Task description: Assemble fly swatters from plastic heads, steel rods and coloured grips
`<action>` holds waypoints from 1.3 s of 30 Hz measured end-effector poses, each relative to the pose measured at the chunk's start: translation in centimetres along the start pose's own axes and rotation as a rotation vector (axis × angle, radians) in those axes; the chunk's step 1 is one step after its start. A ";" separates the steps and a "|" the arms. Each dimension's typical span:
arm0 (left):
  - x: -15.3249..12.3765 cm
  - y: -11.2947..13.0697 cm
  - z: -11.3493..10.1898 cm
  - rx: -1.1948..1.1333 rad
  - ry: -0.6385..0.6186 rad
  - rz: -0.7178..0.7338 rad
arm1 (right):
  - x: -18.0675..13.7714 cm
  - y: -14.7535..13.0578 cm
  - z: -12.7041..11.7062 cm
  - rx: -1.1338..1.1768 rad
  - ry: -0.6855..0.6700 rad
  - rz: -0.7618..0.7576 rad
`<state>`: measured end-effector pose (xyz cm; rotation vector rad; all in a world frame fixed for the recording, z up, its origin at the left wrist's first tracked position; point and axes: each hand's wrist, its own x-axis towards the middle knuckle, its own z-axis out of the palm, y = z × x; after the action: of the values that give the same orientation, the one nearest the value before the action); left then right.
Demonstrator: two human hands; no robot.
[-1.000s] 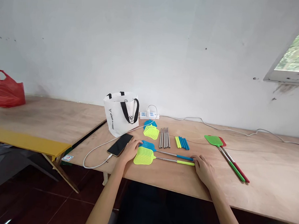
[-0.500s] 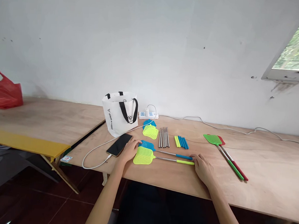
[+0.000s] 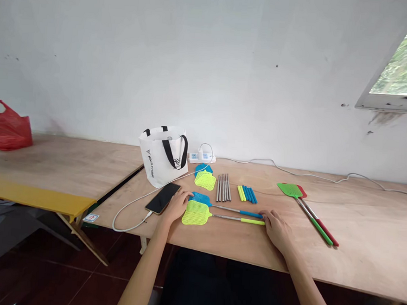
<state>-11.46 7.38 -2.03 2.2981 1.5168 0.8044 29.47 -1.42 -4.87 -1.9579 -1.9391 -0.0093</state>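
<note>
One red bag (image 3: 8, 129): well left of the left grip (image 3: 177, 205), cut off by the frame edge, contents hidden.
White tote (image 3: 157, 161): beyond and left of the left grip, inside mostly out of sight.
Phone (image 3: 162, 197): just left of that grip, screen dark.
Left grip: released, fingers loosely bent at the edge of the blue swatter (image 3: 200, 198); pressure cannot be judged.
Blue swatter: on the tabletop (image 3: 239, 241), stretching from left grip to right grip (image 3: 278, 229).
Yellow swatter (image 3: 196, 213): on its near side, between the grips, head overlapping the blue one.
Between the grips: the step looks like squaring two assembled swatters side by side; the next move seems to call for light contact at both ends.
Loose heads (image 3: 205, 180): beyond the left grip, stacked, number unclear.
Metal rods (image 3: 224, 188): beyond, between the grips, packed too tightly to count surely.
Sleeves (image 3: 247, 193): beyond and left of the right grip.
Right grip: fingertips at the blue handle's end; pinching or merely resting, cannot tell.
Green swatter (image 3: 290, 190): right of the right grip, mostly covering the head of a red swatter (image 3: 328, 233).
</note>
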 end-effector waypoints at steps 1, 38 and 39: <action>0.0 0.0 0.0 0.001 -0.001 0.002 | 0.0 0.0 0.0 0.000 0.002 -0.003; 0.1 -0.1 0.0 0.007 0.020 0.014 | 0.1 0.1 0.1 -0.016 -0.008 -0.005; 0.1 0.0 0.0 0.007 0.023 0.018 | 0.1 0.1 0.0 -0.013 -0.011 -0.004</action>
<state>-11.46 7.47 -2.04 2.3187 1.5124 0.8340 29.57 -1.29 -4.91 -1.9667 -1.9546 -0.0124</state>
